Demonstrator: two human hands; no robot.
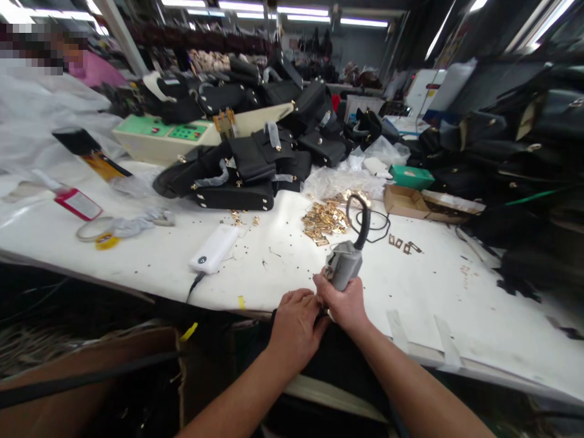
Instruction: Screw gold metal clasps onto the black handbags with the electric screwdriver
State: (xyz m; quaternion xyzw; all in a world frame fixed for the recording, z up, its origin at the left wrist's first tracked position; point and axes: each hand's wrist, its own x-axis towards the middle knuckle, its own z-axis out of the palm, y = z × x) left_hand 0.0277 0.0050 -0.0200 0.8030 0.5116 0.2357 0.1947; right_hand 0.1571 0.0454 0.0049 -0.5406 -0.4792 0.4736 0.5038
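Observation:
In my right hand [342, 301] is a grey electric screwdriver [347, 264], its black cord looping up from the top and its lower end pointing down. Beneath it, at the table's front edge, lies a black bag [344, 359], largely covered by my arms. My left hand [296, 322] grips the bag with bent fingers close to the screwdriver's tip. A small gold-coloured fitting [326, 311] shows between the hands; the tip itself is hidden. Beyond the screwdriver is a pile of gold metal fittings [325, 222] on the white table.
Finished-looking black bags [237, 194] are heaped at the back. A white power bank [214, 248] with a cable, a red-labelled bottle [77, 202] and a cardboard tray [406, 202] stand on the table [456, 286]. An open carton [91, 377] sits at lower left. A person in pink [98, 67] is far left.

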